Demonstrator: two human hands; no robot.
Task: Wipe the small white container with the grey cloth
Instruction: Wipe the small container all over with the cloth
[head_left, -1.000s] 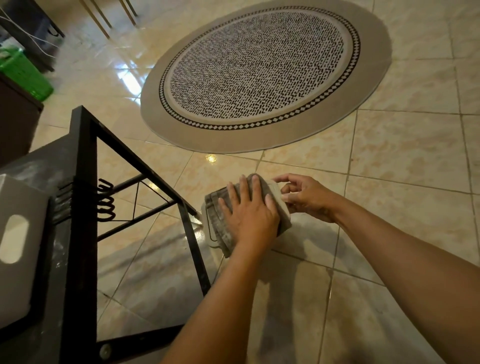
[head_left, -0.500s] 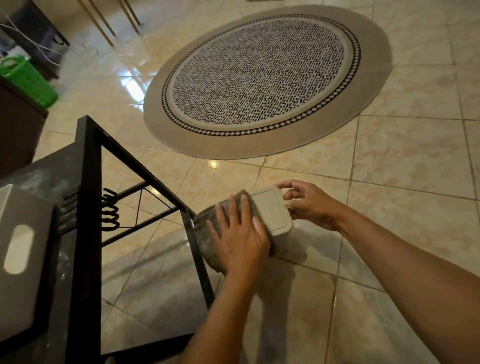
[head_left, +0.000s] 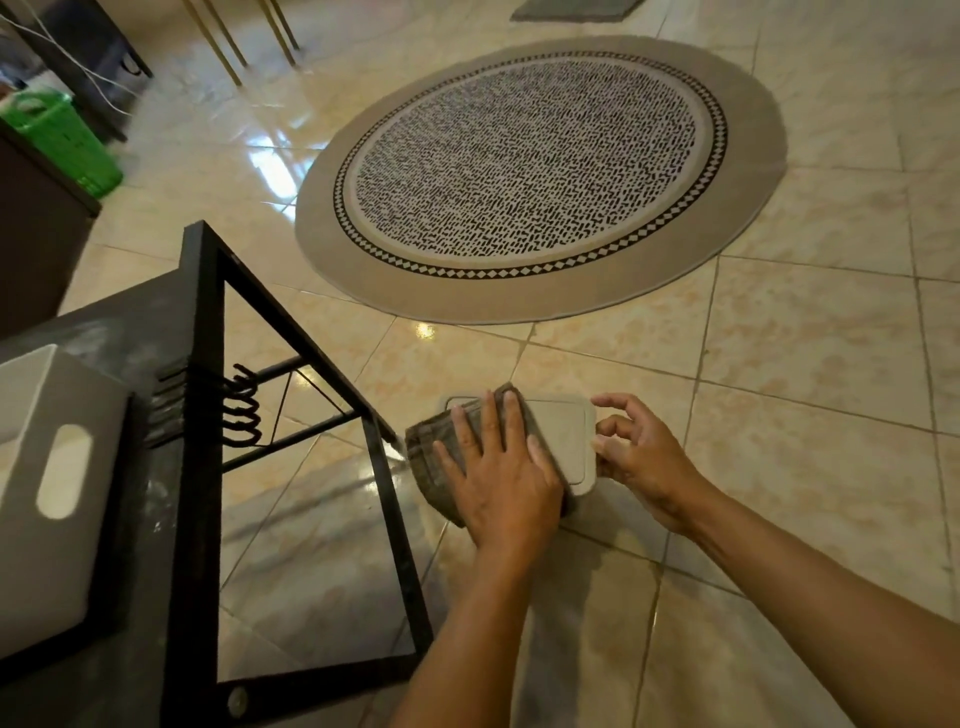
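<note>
Left hand (head_left: 498, 478) lies flat, fingers spread, palm pressing the grey cloth (head_left: 441, 447) onto the small white container (head_left: 563, 439); no closed grip, the hand is splayed on the cloth rather than clenched. Right hand (head_left: 636, 457) steadies the container at its right edge: thumb and fingertips pinch the rim, remaining fingers curled loosely above it. Container is held in the air above the tiled floor (head_left: 810, 374), just right of the black metal frame (head_left: 208, 467). Its broad rectangular face with rounded corners is turned up toward the camera; long axis runs roughly from near to far, tilted slightly left at the far end. Cloth covers the left part of that face and wraps down the left side; right part is bare. Contents of the container cannot be seen. At the left, a white bin (head_left: 47, 478) with an oval handle slot sits on the dark surface (head_left: 114, 322); its inside is out of view. A green basket (head_left: 62, 140) stands far left, contents not discernible. A round patterned rug (head_left: 540, 176) lies beyond on the floor.
</note>
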